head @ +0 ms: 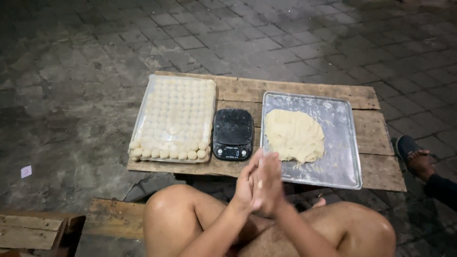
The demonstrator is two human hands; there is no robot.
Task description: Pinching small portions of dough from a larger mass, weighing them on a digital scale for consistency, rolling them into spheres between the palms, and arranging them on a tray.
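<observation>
The left hand (248, 184) and the right hand (269, 183) are pressed palm to palm just above the near edge of the wooden bench (295, 90), with the fingers held straight and closed against each other; whether anything is rolled between the palms cannot be told. Just beyond the hands, on the right part of the bench, a metal baking tray (340, 162) dusted with flour is seen, and a flattened mass of pale dough (293, 134) lies on its left half. A black kitchen scale (233, 133) is set in the middle of the bench, just left of the tray. On the far left, a second tray (141, 110) is filled with rows of small dough balls (173, 116) under clear film. Bare knees are seen at the near edge, and another person's foot in a dark sandal (415, 154) rests on the paved ground at the right.
</observation>
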